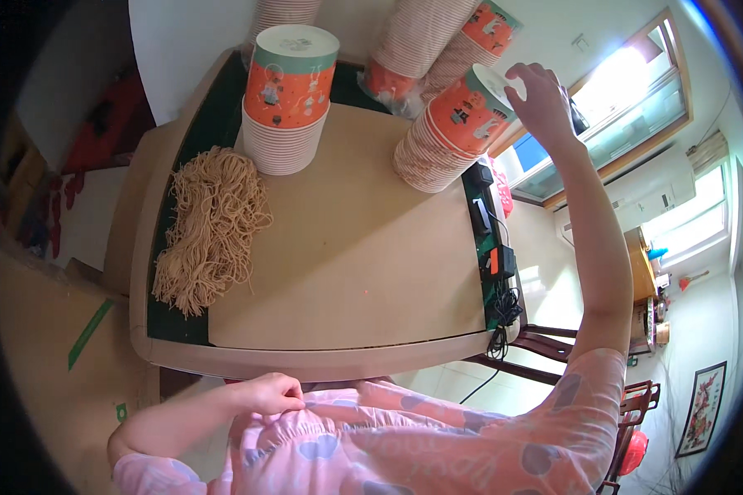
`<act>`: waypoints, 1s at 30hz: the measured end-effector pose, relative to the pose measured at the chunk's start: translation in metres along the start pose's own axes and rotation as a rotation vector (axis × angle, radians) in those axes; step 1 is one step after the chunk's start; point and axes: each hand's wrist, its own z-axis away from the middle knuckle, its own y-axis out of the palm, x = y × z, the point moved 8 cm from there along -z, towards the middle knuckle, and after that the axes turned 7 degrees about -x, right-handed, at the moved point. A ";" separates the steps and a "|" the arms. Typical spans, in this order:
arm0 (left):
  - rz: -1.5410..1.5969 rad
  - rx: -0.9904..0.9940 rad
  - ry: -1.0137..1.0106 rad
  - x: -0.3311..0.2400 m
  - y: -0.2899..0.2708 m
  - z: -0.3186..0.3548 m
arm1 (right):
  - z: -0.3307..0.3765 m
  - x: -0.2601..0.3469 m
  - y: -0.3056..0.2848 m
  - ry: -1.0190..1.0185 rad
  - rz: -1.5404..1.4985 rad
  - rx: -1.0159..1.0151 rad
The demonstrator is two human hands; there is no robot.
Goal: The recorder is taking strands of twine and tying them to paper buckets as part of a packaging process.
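Note:
My right hand (545, 103) reaches up to the top of the right stack of paper buckets (470, 115), orange with a green band and printed figures. Its fingers are apart and curved by the upturned base of the top bucket; whether they touch it I cannot tell. Near my waist, my left hand (274, 393) is closed against the pink patterned clothing (347, 412), its fingers curled; anything inside them is hidden. At the table's back left stands another upside-down stack of buckets (289, 99). A tangled bundle of beige cord (210, 231) lies in front of it.
The table has a brown board (363, 247) over a green surface. More stacked buckets (413, 49), some in clear plastic, stand along the back. A power strip (480, 206) and coiled black cable (505, 305) run along the right edge. A wooden chair (545, 342) is at the right.

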 end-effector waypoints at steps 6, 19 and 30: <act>-0.133 -0.041 0.227 -0.025 -0.007 -0.003 | -0.016 0.076 0.010 -0.173 -0.286 -0.039; 0.493 -1.207 0.435 -0.087 -0.419 0.009 | -0.016 0.184 0.305 0.387 -1.210 0.427; 0.604 -1.131 0.277 -0.093 -0.456 -0.022 | -0.001 0.207 0.313 0.924 -1.622 0.785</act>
